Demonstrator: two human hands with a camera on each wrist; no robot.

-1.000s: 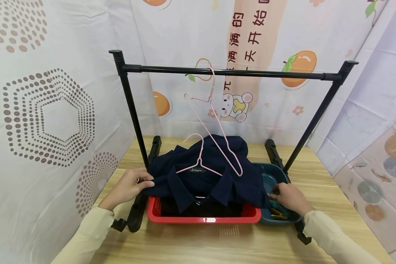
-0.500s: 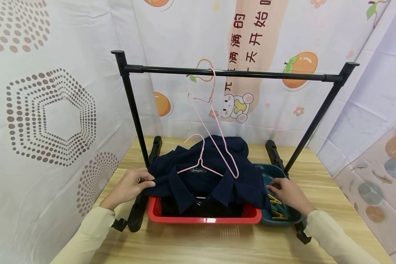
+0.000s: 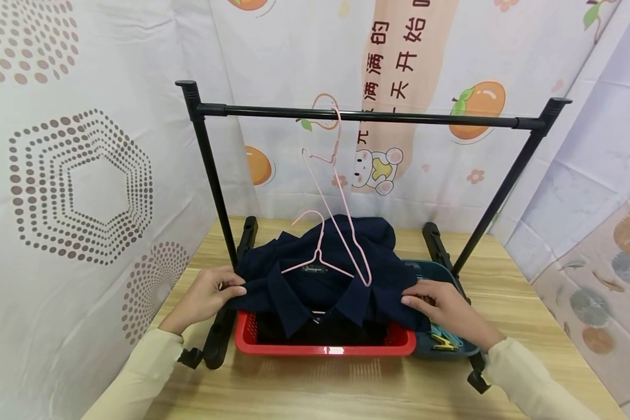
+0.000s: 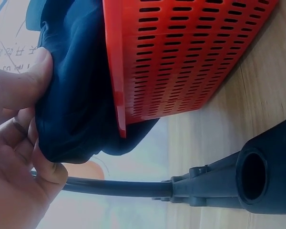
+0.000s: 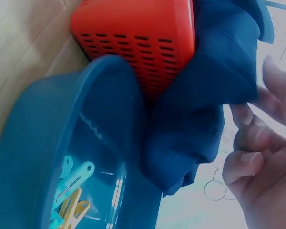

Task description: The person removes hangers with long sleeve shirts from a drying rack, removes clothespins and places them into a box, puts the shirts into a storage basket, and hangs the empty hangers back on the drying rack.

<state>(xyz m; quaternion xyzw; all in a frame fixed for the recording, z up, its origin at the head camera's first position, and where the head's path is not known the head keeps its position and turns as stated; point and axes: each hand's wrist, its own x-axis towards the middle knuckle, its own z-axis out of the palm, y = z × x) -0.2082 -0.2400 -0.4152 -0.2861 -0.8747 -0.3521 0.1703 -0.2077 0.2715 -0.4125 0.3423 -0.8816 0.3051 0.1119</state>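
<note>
A navy collared shirt [image 3: 388, 291] lies spread over a red basket [image 3: 325, 350], with a pink hanger [image 3: 319, 256] inside its neck opening. My left hand [image 3: 210, 294] pinches the shirt at its left shoulder; in the left wrist view, the thumb [image 4: 40, 71] presses the cloth. At the shirt's right shoulder is my right hand [image 3: 448, 306], its fingertips right at the cloth. In the right wrist view, the thumb [image 5: 276, 78] stands apart from the shirt's edge and the fingers are loosely bent.
A second pink hanger [image 3: 346, 201] hangs from the black rack's bar [image 3: 399, 117], its lower end over the shirt. Right of the basket stands a blue basin [image 5: 33, 124] holding several clothespins [image 5: 74, 183]. Black rack feet [image 3: 217, 335] flank both containers on the wooden table [image 3: 315, 391].
My right hand has moved left from above the blue basin to the shirt's right shoulder. The hanging hanger has swung left at its lower end. My left hand keeps its hold.
</note>
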